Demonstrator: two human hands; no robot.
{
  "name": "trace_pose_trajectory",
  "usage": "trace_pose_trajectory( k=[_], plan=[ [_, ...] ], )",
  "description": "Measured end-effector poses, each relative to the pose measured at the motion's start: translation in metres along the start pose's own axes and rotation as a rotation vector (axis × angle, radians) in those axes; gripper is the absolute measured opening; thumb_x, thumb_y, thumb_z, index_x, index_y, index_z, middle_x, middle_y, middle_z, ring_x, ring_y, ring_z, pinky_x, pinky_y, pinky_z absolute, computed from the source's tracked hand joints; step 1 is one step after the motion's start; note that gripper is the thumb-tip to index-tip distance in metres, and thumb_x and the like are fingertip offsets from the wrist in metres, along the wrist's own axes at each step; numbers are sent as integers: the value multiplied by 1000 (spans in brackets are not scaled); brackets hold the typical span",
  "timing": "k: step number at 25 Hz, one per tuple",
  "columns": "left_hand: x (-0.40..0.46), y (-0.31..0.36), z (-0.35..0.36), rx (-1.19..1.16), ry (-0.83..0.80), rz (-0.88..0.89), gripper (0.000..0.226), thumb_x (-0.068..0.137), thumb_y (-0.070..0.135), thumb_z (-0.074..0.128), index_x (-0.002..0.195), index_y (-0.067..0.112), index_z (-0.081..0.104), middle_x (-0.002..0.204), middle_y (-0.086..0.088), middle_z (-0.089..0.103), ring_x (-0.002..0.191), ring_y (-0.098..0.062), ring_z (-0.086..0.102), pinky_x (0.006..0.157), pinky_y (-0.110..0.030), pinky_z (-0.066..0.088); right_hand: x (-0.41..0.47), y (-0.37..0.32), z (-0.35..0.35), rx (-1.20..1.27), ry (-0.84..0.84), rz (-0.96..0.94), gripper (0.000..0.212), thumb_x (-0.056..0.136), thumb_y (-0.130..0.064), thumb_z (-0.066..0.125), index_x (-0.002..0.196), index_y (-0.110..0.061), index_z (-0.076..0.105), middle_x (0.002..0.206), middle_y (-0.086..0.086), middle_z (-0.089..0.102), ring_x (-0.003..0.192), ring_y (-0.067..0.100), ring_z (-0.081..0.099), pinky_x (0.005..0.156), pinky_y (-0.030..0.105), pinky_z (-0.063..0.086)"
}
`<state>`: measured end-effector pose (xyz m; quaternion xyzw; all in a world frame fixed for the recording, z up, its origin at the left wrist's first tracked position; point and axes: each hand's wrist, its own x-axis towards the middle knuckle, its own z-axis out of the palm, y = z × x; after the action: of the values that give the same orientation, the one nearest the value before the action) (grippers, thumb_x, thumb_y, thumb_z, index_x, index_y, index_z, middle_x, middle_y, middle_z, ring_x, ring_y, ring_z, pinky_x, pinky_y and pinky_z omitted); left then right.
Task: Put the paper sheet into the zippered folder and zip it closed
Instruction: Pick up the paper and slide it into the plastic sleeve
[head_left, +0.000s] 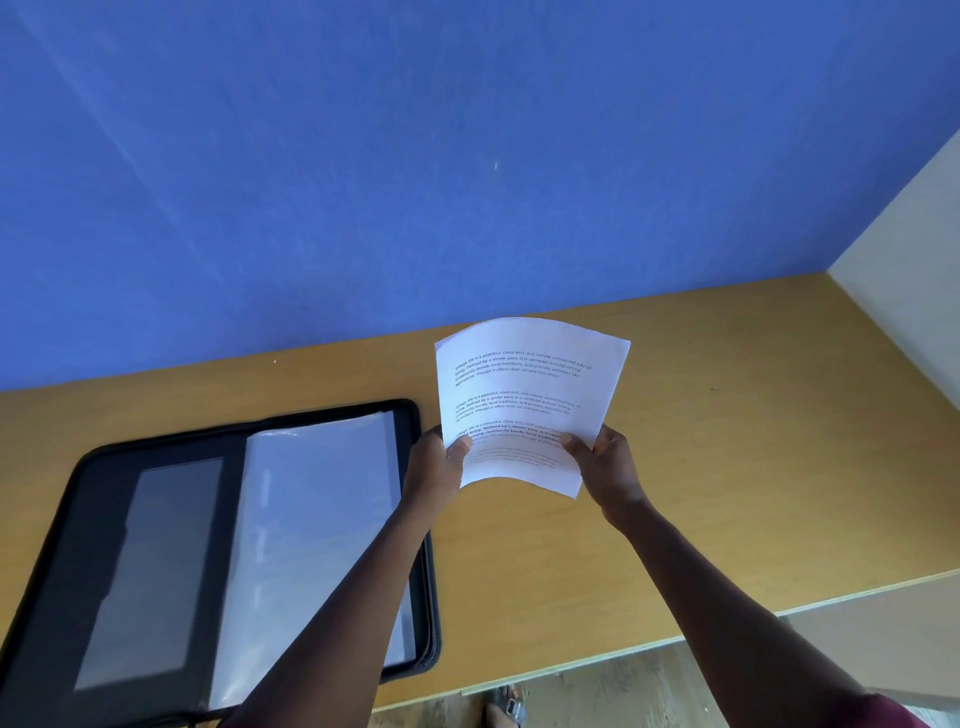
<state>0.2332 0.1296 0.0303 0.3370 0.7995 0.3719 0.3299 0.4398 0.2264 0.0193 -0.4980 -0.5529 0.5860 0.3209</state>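
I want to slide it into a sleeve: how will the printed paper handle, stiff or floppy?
Probably floppy: the paper already bows between the left hand and right hand. Likely light, since thumb pinches at its lower edge hold it up. Its free top edge may curl or catch at the folder sleeve.

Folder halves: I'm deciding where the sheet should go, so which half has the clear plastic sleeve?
The right half of the folder, nearest the left hand, carries the clear sleeve; the left half shows only a dark grey pocket panel.

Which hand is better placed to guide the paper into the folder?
Left. The left hand pinches the paper's edge nearest the open folder; the right hand holds the far edge.
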Motion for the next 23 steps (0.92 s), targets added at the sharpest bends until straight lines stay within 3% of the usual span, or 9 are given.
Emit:
trace_pose_trajectory(
  k=[3, 8, 12, 14, 17, 23],
  plan=[
    [0, -2, 2, 25, -9, 4, 25, 100, 28, 55, 115, 11, 66, 93, 5, 65, 77, -6, 58, 55, -19, 40, 0, 0, -3, -18, -10, -7, 10, 93, -10, 62, 100, -11, 70, 98, 12, 73, 86, 23, 64, 74, 38, 52],
    [-1, -1, 5, 51, 12, 21, 25, 100, 28, 56, 111, 8, 66, 97, -3, 70, 73, -7, 58, 53, -18, 38, 2, 1, -6, -14, -19, -15, 11, 93, -11, 63, 101, -15, 70, 98, 7, 74, 89, 23, 67, 76, 40, 54],
    [-1, 0, 0, 15, -34, 29, 29, 101, 28, 55, 118, 8, 66, 108, -1, 71, 91, -18, 64, 67, -25, 47, 3, 0, -12, -25, -31, -22, 5, 90, -16, 70, 93, -19, 72, 89, -4, 76, 81, 16, 68, 68, 31, 55],
    [-2, -2, -9, -4, -99, 43, 30, 100, 29, 55, 124, 15, 66, 114, 2, 71, 100, -18, 65, 81, -32, 52, 7, -6, -17, -9, -107, -15, 5, 87, -17, 74, 91, -19, 74, 91, -1, 77, 82, 16, 69, 70, 34, 56],
    [-5, -10, -31, -56, -215, 50, 30, 98, 30, 57, 127, 24, 66, 117, 11, 71, 109, -13, 65, 98, -40, 52, 16, -17, -18, -10, -282, 20, 15, 84, -18, 78, 98, -14, 75, 102, 7, 76, 93, 29, 71, 82, 44, 57],
    [-7, -19, -90, -134, -386, -28, 41, 82, 42, 63, 120, 28, 68, 118, 6, 73, 113, -20, 66, 99, -45, 51, 41, -38, 6, -134, -624, 124, 40, 77, -23, 81, 114, -11, 69, 115, 11, 72, 106, 32, 67, 98, 63, 43]
  ],
)
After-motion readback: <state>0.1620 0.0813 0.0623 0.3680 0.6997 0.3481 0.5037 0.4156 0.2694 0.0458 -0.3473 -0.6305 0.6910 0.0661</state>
